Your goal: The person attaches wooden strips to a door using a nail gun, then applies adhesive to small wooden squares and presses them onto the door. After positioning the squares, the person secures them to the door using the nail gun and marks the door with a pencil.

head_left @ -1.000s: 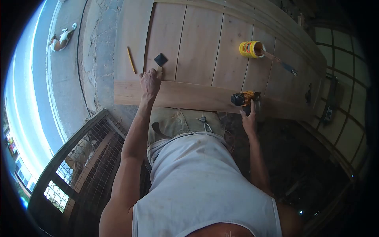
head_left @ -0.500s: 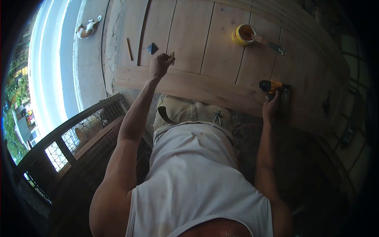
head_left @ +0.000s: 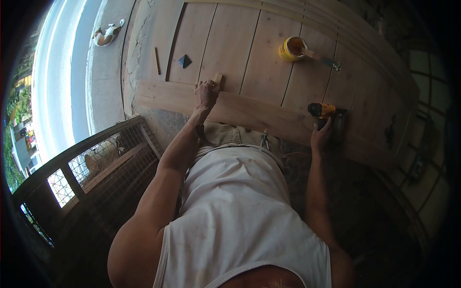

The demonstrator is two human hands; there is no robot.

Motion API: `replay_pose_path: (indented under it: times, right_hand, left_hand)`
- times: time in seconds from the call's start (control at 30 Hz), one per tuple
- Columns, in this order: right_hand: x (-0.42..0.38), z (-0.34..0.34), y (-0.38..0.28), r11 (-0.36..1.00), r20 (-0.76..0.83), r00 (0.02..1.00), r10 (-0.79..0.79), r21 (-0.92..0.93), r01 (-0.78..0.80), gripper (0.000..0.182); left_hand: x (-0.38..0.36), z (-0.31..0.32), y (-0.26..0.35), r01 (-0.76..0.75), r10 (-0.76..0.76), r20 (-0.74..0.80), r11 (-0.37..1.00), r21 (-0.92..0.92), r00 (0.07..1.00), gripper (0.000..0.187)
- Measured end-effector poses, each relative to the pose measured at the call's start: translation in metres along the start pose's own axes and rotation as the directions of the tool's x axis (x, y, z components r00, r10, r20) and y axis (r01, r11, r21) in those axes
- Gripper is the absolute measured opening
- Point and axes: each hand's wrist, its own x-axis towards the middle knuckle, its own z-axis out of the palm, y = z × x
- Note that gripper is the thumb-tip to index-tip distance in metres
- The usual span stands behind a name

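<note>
A wide panelled wooden door (head_left: 269,57) lies flat in front of me. My left hand (head_left: 207,94) is closed around a small pale piece of wood (head_left: 218,78), over the door's near edge rail. Its end sticks out past my fingers. At the right, my right hand (head_left: 322,134) wraps the handle of a yellow and black power drill (head_left: 326,110), which points left above the door; part of its base is in shadow. Beyond my left hand lie a dark pyramid-shaped piece (head_left: 184,61) and a pencil (head_left: 157,60).
A yellow tub (head_left: 289,49) of brownish filler stands on the door, with a putty knife (head_left: 322,60) laid across its rim. A mesh-panelled wooden gate (head_left: 108,158) is on the left. Past it, a dog (head_left: 106,34) lies beside a bright road (head_left: 69,62).
My left hand has moved right and closer to my body with the piece of wood, onto the near rail. My right hand stays on the drill; the view has shifted slightly.
</note>
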Motion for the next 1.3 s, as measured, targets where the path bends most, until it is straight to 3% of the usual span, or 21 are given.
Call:
replay_pose_path:
  times: [0.03, 0.13, 0.3, 0.4, 0.47, 0.53, 0.57, 0.67, 0.8, 0.83, 0.9, 0.97, 1.03, 1.1, 1.13, 1.17, 1.23, 1.27, 1.3]
  right_hand:
    - [-0.001, -0.011, -0.012, 0.999, 0.008, 1.000, 0.030, -0.013, -0.030, 0.078]
    - [-0.015, -0.035, -0.029, 0.998, -0.108, 0.993, 0.046, -0.044, -0.051, 0.072]
    - [-0.077, -0.046, -0.052, 0.988, 0.108, 0.985, 0.133, 0.066, -0.140, 0.049]
    - [-0.150, 0.007, -0.016, 0.984, 0.201, 0.967, 0.153, 0.054, -0.167, 0.044]
    - [-0.196, 0.015, -0.022, 0.936, 0.403, 0.845, 0.352, -0.172, -0.308, 0.049]
    - [-0.256, 0.041, -0.008, 0.913, 0.383, 0.830, 0.406, -0.201, -0.354, 0.048]
    - [-0.280, 0.035, -0.016, 0.900, 0.386, 0.815, 0.433, -0.130, -0.417, 0.048]
    - [-0.329, 0.009, -0.061, 0.813, 0.407, 0.760, 0.507, 0.066, -0.578, 0.049]
    - [-0.358, -0.022, -0.085, 0.560, 0.728, 0.454, 0.513, 0.117, -0.820, 0.050]
    - [-0.370, -0.023, -0.089, 0.509, 0.764, 0.411, 0.498, 0.126, -0.852, 0.050]
    - [-0.410, 0.013, -0.077, 0.435, 0.729, 0.455, 0.512, 0.237, -0.869, 0.039]
    - [-0.416, 0.014, -0.091, 0.362, 0.738, 0.442, 0.510, 0.282, -0.888, 0.031]
    - [-0.417, 0.036, -0.071, 0.485, 0.864, 0.315, 0.393, 0.096, -0.869, 0.026]
    - [-0.382, 0.021, -0.069, 0.532, 0.823, 0.360, 0.439, 0.085, -0.843, 0.031]
    - [-0.362, 0.014, -0.060, 0.560, 0.807, 0.378, 0.453, 0.073, -0.825, 0.033]
    - [-0.351, 0.026, -0.029, 0.434, 0.800, 0.381, 0.465, 0.169, -0.885, 0.034]
    - [-0.302, 0.011, 0.008, 0.601, 0.665, 0.567, 0.486, 0.217, -0.770, 0.033]
    - [-0.264, -0.016, 0.015, 0.830, 0.528, 0.736, 0.424, 0.100, -0.549, 0.031]
    - [-0.235, -0.022, 0.042, 0.801, 0.422, 0.767, 0.483, 0.142, -0.582, 0.029]
  left_hand:
    - [0.003, -0.003, 0.000, 0.014, -0.014, 0.041, 1.000, 0.000, 0.999, 0.033]
    - [-0.001, -0.007, -0.009, -0.012, 0.002, -0.134, 0.997, -0.073, 0.991, 0.039]
    - [0.026, -0.081, -0.086, 0.234, -0.276, -0.310, 0.958, -0.164, 0.910, 0.041]
    - [0.063, -0.115, -0.168, 0.377, -0.419, -0.405, 0.908, -0.185, 0.813, 0.040]
    - [0.089, -0.134, -0.203, 0.411, -0.447, -0.328, 0.894, -0.178, 0.832, 0.046]
    - [0.107, -0.149, -0.215, 0.427, -0.444, -0.190, 0.896, -0.124, 0.876, 0.047]
    - [0.118, -0.150, -0.218, 0.422, -0.431, -0.115, 0.901, -0.096, 0.895, 0.048]
    - [0.143, -0.130, -0.249, 0.316, -0.316, 0.039, 0.915, -0.253, 0.948, 0.042]
    - [0.161, -0.123, -0.275, 0.247, -0.230, 0.095, 0.933, -0.262, 0.969, 0.035]
    - [0.157, -0.129, -0.264, 0.203, -0.185, 0.090, 0.945, -0.258, 0.979, 0.036]
    - [0.148, -0.112, -0.231, 0.079, -0.069, 0.039, 0.904, -0.420, 0.997, 0.033]
    - [0.120, -0.098, -0.165, 0.078, 0.080, 0.236, 0.802, -0.592, 0.969, 0.030]
    - [0.084, -0.075, -0.089, 0.120, 0.229, 0.418, 0.742, -0.659, 0.879, 0.028]
    - [0.057, -0.033, -0.034, 0.014, 0.422, 0.480, 0.740, -0.672, 0.769, 0.028]
    - [0.046, -0.019, -0.003, 0.004, 0.440, 0.519, 0.760, -0.650, 0.733, 0.028]
    - [0.035, -0.009, 0.025, -0.005, 0.448, 0.558, 0.783, -0.622, 0.699, 0.028]
    - [0.019, 0.001, 0.083, -0.139, 0.444, 0.591, 0.861, -0.488, 0.674, 0.025]
    - [0.015, 0.019, 0.101, -0.159, 0.469, 0.565, 0.845, -0.510, 0.679, 0.024]
    - [0.013, 0.037, 0.116, -0.225, 0.495, 0.520, 0.838, -0.496, 0.696, 0.024]
